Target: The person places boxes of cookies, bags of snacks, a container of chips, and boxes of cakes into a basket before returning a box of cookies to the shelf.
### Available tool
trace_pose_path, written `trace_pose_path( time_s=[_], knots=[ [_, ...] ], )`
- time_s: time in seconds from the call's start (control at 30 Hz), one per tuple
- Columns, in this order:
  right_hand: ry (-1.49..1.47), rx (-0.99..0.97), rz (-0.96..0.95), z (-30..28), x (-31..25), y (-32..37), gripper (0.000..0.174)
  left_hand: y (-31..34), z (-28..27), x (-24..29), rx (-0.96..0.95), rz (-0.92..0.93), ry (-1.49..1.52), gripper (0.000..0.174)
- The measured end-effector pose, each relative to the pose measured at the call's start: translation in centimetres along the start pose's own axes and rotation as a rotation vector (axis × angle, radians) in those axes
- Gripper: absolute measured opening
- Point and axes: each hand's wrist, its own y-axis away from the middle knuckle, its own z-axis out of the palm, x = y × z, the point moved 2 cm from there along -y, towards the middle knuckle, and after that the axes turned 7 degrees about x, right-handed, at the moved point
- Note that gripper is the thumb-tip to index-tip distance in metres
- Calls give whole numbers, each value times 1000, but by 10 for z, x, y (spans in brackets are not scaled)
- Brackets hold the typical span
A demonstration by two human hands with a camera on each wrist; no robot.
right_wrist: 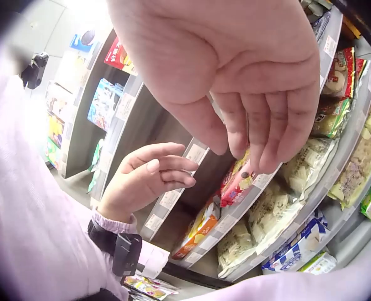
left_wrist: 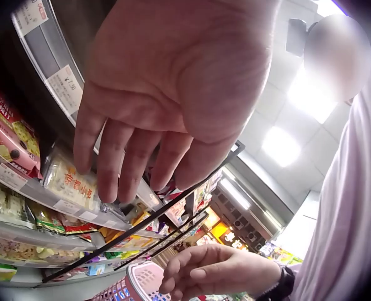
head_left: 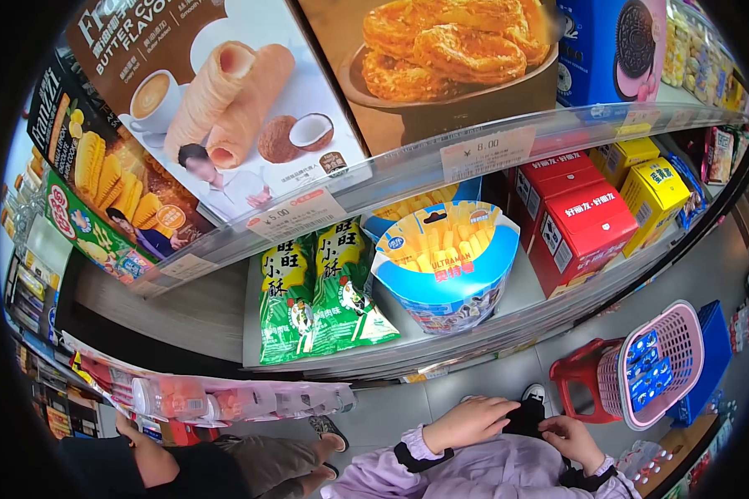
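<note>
Both hands hang low in front of my lilac top and hold nothing. In the head view my left hand (head_left: 468, 422) lies with its fingers loosely bent toward my right hand (head_left: 571, 440), a small gap between them. The left wrist view shows the left hand (left_wrist: 163, 119) palm-on with relaxed fingers, and the right hand (left_wrist: 213, 271) below it. From the right wrist, the right hand (right_wrist: 248, 88) has its fingers hanging loose, with the left hand (right_wrist: 149, 179) beyond it. Nearest on the shelf ahead are two green snack bags (head_left: 320, 291) and a blue tub of fries snacks (head_left: 445, 266).
Red boxes (head_left: 578, 220) and yellow boxes (head_left: 653, 195) fill the shelf to the right. A pink basket (head_left: 657, 366) with blue packs sits on a red stool (head_left: 578, 374) beside a blue crate (head_left: 711, 349). Another person's legs (head_left: 275, 466) stand at the lower left.
</note>
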Motion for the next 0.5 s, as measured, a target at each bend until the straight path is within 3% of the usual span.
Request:
trace_pose_path(
  time_s=[0.2,0.5],
  knots=[
    [-20,-3,8,-7,4,4,22,-4,6,4,36,-14,0,35],
    [68,-32,-153,-54,11,5,26,-27,23,35,113,-30,-54,33]
  ],
)
